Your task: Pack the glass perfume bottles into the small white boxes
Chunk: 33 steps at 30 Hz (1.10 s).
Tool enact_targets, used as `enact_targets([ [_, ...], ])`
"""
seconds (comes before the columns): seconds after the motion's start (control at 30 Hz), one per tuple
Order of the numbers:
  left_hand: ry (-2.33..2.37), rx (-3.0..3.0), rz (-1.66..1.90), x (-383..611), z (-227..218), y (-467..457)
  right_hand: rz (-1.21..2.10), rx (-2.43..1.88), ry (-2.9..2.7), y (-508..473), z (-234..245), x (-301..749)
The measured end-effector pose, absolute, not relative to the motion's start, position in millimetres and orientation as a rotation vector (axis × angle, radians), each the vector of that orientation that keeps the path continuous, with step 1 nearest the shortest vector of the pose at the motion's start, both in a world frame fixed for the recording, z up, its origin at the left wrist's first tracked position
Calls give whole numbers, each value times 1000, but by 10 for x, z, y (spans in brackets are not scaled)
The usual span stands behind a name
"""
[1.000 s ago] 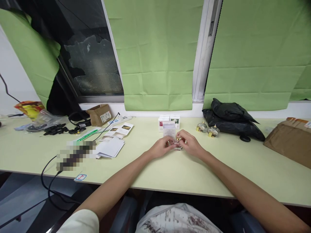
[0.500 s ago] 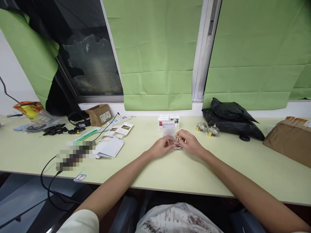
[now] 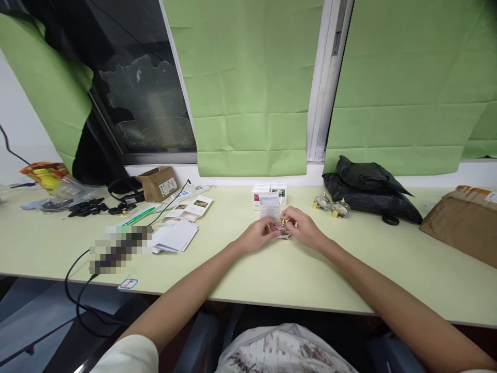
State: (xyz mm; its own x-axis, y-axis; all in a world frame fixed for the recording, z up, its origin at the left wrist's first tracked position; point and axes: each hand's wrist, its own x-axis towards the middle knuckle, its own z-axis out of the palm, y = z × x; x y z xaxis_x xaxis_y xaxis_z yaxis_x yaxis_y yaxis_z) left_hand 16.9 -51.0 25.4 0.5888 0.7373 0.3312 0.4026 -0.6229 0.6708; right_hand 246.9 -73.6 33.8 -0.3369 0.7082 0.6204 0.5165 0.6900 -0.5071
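Observation:
A small clear glass perfume bottle (image 3: 284, 234) with a pinkish tint stands on the table before me, between both hands. My left hand (image 3: 257, 234) is closed round its left side, thumb near the base. With the fingertips of my right hand (image 3: 305, 227) I pinch at the gold neck (image 3: 283, 221) of the bottle; the exact finger contact is partly hidden. Right behind the bottle stands an upright white printed carton (image 3: 269, 207). Two more round glass bottles with gold fittings, a left one (image 3: 322, 202) and a right one (image 3: 340, 209), rest farther right.
Small white boxes (image 3: 278, 190) stand at the back by the wall. Black plastic bags (image 3: 373, 194) and a brown parcel (image 3: 462, 223) lie on the right. To the left are white papers (image 3: 175, 235), an open cardboard box (image 3: 158, 184), cables and black parts (image 3: 88, 207).

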Motion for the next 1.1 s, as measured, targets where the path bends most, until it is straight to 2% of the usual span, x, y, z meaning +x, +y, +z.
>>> enact_targets([
  [0.23,905,2276,817,175,258,-516,183,-931,-2067,-771,359,2464],
  [1.1,904,2275,824,172,231,-491,201,-946,-2043,-756,337,2469],
])
